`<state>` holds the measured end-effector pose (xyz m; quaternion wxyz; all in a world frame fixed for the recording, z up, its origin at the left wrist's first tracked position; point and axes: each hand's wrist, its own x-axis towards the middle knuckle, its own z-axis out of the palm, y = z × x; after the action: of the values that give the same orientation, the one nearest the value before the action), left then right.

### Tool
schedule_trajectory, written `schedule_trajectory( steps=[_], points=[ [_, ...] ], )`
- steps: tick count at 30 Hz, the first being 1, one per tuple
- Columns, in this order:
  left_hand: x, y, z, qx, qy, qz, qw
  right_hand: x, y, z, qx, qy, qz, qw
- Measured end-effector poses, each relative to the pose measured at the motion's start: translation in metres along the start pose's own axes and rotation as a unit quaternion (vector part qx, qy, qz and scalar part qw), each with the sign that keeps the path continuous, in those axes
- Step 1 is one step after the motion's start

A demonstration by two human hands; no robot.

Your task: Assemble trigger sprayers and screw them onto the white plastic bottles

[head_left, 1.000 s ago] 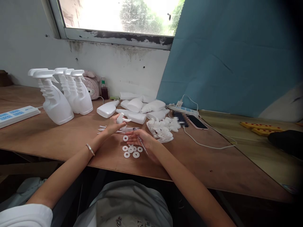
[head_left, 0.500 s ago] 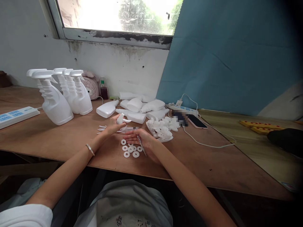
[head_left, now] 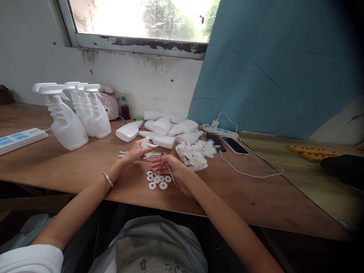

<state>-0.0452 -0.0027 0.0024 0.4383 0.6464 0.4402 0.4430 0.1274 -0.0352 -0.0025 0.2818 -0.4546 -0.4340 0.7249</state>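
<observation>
My left hand [head_left: 137, 151] is closed around a white spray trigger head [head_left: 146, 143], its curved trigger pointing right. In my right hand [head_left: 170, 167] a slim screwdriver [head_left: 171, 175] lies across the palm, its thin metal tip pointing down toward the table's front edge. The fingers of that hand reach left over several flat white ring washers [head_left: 163, 185], partly covering the rear ones. Behind both hands lies a bunch of thin white tubes [head_left: 155, 155], partly hidden by them.
Several assembled spray bottles [head_left: 69, 125] stand at the left by a power strip [head_left: 21, 139]. Empty white bottles [head_left: 161, 140] lie piled at the back. Right of my hands sit loose white spray heads [head_left: 196, 153], then a phone [head_left: 236, 146] and a white cable [head_left: 247, 176].
My right hand has shifted slightly right with the screwdriver. The leftmost rear washer has slid a little toward the other washers. My left hand stays nearly still with the spray trigger head.
</observation>
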Motion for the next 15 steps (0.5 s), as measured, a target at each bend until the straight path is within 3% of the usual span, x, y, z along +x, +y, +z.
schedule_trajectory(
  steps=[3, 8, 15],
  points=[
    [-0.0018, 0.0030, -0.0002, -0.014, -0.026, -0.025, 0.999, 0.0014, -0.0001, -0.0013, -0.019, 0.024, -0.019, 0.999],
    [-0.0047, 0.0019, 0.0007, -0.018, -0.141, -0.059, 0.988, -0.0003, -0.0018, 0.0000, -0.049, 0.049, -0.080, 0.994],
    [-0.0045, 0.0021, -0.0013, -0.086, -0.150, -0.064, 0.983, -0.0039, 0.0012, 0.0083, -0.123, 0.093, -0.171, 0.973]
  ],
)
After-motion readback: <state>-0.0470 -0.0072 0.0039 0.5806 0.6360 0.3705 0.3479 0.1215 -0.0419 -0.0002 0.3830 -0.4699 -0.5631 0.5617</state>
